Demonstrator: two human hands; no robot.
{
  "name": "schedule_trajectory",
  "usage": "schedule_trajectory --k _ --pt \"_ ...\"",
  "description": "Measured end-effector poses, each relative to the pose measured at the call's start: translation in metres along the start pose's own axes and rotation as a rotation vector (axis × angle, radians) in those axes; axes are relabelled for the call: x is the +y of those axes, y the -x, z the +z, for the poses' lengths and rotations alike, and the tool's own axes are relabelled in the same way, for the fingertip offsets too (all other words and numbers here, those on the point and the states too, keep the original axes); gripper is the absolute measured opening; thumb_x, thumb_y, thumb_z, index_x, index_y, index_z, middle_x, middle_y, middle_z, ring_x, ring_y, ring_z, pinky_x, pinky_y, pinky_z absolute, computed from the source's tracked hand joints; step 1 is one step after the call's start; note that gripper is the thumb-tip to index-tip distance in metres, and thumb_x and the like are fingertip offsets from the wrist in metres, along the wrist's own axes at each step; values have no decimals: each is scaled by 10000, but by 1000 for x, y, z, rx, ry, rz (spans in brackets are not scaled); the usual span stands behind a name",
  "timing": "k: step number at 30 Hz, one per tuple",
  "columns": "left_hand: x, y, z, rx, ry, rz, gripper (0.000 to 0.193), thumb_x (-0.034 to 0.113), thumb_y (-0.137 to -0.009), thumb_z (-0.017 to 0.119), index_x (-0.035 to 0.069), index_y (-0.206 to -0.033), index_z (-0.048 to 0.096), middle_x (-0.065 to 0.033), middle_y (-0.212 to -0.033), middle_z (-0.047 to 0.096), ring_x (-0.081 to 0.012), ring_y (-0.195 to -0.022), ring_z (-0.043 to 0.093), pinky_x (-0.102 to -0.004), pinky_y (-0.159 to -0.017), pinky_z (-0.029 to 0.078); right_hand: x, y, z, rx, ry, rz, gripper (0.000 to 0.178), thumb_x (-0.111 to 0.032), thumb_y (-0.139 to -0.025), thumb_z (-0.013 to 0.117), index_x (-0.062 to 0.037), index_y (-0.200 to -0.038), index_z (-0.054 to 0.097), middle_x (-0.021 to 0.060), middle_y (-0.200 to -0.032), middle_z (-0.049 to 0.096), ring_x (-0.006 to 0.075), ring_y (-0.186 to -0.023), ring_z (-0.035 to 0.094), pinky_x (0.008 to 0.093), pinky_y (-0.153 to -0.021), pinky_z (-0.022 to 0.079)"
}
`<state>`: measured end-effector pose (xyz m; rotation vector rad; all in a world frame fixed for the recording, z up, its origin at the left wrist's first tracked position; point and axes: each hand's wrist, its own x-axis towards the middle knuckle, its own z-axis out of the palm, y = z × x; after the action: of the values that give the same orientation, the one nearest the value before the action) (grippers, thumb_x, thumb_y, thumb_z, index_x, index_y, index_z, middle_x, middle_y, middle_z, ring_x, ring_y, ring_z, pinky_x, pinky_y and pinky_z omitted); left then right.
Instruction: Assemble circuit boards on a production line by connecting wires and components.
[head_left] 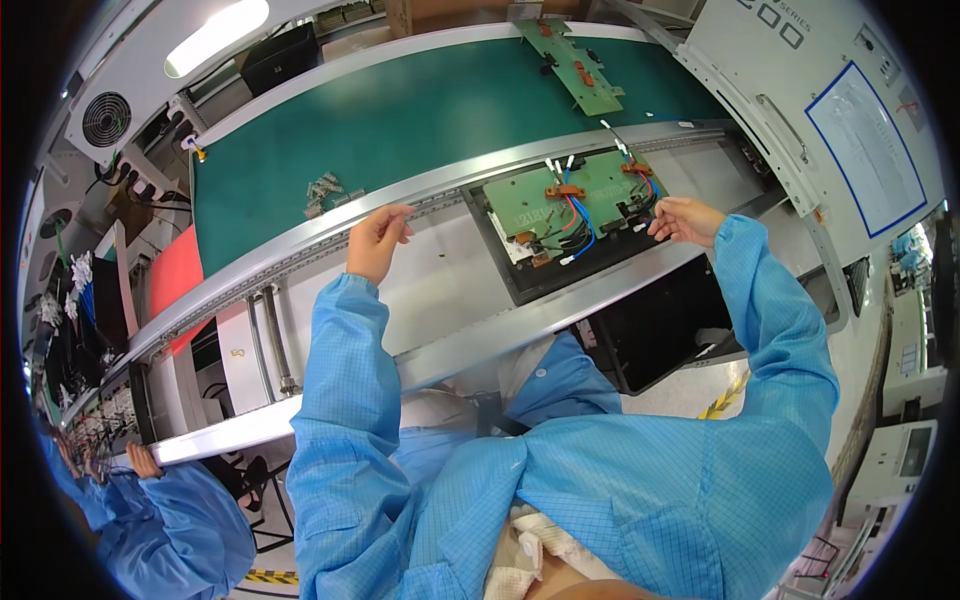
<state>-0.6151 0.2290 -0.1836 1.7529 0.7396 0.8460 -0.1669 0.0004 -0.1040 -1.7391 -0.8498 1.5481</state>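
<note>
A green circuit board (520, 197) lies in a black tray-like frame (545, 288) on the rail track before me. Blue, black and red wires (583, 225) with white-tipped ends rise from its brown connector blocks (565, 191). My right hand (686, 220) is just off the board's right end, fingers bent together; whatever is in them, if anything, is too small to name. Over the far rail, left of the board, my left hand (380, 243) is closed with thumb and fingers together. What it might hold is hidden. Small metallic parts (325, 192) lie in a pile beyond it.
A green work surface (400, 120) runs behind the metal rail (290, 236). Another board (575, 68) lies at its far right. A white machine panel (800, 110) stands at right, a black bin (655, 325) below the near rail. Another person's blue sleeve (190, 515) is at lower left.
</note>
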Motion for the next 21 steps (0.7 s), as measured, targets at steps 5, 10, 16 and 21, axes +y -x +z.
schedule_trajectory --k 5,10,16,21 --pt "-1 -2 3 -11 -10 9 213 93 -922 463 -1 -1055 599 -33 -750 584 -91 -684 539 -225 -660 457 -4 1 -1 -26 -29 59 230 -304 -952 412 -104 -1008 513 122 -997 639 143 -816 629 213 -620 468" --pt "1 0 2 -15 -8 -3 212 96 -924 464 0 -1054 601 -32 -751 584 -90 -692 541 -226 -660 457 -48 7 -21 -116 248 202 346 -314 -932 449 -57 -1162 476 182 -984 638 158 -733 638 226 -566 476" --pt "-7 -1 3 -22 6 -3 205 99 -921 477 6 -1051 605 -27 -750 580 -91 -693 541 -228 -665 460 -87 -42 -57 94 591 327 351 -340 -893 455 -92 -1134 513 102 -716 615 143 -524 579 253 -451 454" --pt "-12 -5 8 1 -29 -24 200 99 -917 470 15 -1019 620 -38 -734 589 -104 -690 556 -239 -651 469 -64 -132 -107 345 753 -167 309 -331 -844 551 -42 -918 632 54 -704 622 119 -586 569 270 -486 430"
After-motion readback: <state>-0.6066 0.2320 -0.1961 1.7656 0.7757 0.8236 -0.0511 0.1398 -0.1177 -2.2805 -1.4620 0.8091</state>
